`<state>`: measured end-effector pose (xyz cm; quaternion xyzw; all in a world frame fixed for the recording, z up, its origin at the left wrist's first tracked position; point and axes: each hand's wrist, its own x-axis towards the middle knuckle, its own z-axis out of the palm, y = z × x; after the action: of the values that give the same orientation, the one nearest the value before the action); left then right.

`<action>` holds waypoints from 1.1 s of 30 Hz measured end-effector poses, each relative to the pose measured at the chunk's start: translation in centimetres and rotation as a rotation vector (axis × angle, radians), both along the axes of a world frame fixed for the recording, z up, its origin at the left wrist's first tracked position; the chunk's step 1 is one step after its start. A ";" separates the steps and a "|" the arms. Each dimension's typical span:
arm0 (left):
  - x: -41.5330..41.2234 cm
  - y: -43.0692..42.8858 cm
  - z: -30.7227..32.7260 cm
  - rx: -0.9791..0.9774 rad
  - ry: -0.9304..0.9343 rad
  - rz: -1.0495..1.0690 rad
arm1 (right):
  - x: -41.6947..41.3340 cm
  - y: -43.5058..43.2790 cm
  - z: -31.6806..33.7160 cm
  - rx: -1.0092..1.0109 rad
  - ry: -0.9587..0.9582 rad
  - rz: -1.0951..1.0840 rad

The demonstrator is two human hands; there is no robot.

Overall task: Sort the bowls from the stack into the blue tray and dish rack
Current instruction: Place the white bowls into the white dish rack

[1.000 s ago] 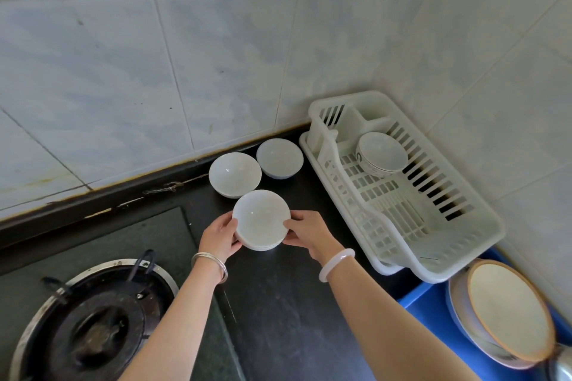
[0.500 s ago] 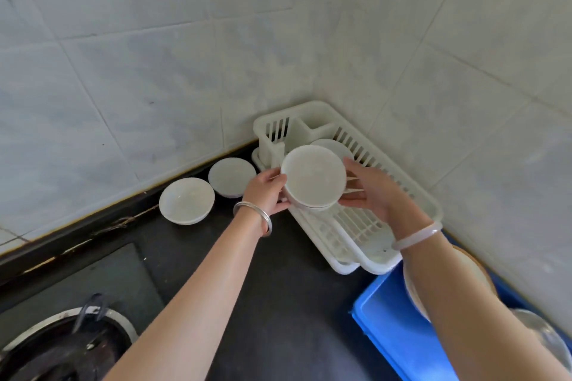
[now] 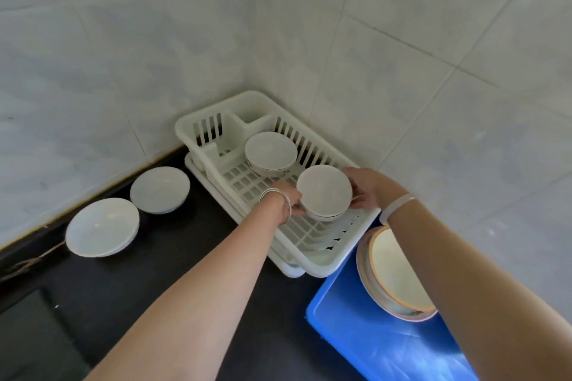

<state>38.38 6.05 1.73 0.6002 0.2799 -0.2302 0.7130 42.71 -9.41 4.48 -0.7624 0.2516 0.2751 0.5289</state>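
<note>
Two hands were in view, both engaged. The left hand (image 3: 292, 199) and right hand (image 3: 368, 185) gripped one white bowl (image 3: 324, 190) by opposite sides of its rim, holding it inside the white dish rack (image 3: 309, 246), low over the slatted floor. Whether it touched the floor could not be determined.

One further bowl in the rack (image 3: 270, 150) sat toward the back. Two bowls stood on the black counter (image 3: 173, 272) left of the rack: a nearer counter bowl (image 3: 102, 227) and a farther counter bowl (image 3: 159, 189), just beside each other. One orange-rimmed dish (image 3: 394, 271) lay in the blue tray (image 3: 371, 343).

The left fingers were largely hidden behind the wrist. The tray was cut off at the lower edge. Double rim lines suggested nested bowls, but this was not clear.
</note>
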 end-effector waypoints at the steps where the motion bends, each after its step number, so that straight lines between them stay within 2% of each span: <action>1: 0.2 -0.2 -0.4 0.011 0.011 -0.015 | 0.4 -0.1 -0.4 0.007 0.008 -0.009; 9: 1.9 -0.5 -2.4 0.098 0.058 -0.050 | 2.1 0.1 -2.8 -0.019 0.084 -0.002; 17: 1.9 -0.3 -2.4 0.072 0.042 -0.073 | 2.6 0.3 -4.3 -0.040 0.091 -0.067; 23: 1.6 -0.2 -2.0 0.105 0.002 -0.110 | 1.6 0.5 -3.7 -0.164 0.014 -0.014; 26: 1.4 0.4 -1.7 0.145 -0.064 -0.142 | 0.9 0.3 -2.8 -0.287 -0.056 0.091; 29: 0.6 1.7 -0.9 0.234 -0.139 -0.162 | -0.1 0.7 -1.6 -0.426 -0.204 0.245; 33: -1.6 4.9 0.5 0.395 -0.274 -0.160 | -2.9 3.1 -0.1 -0.338 -0.355 0.236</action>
<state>36.74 10.96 2.20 0.7736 0.1719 -0.1430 0.5929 39.77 -6.28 4.37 -0.9003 0.1068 0.1509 0.3941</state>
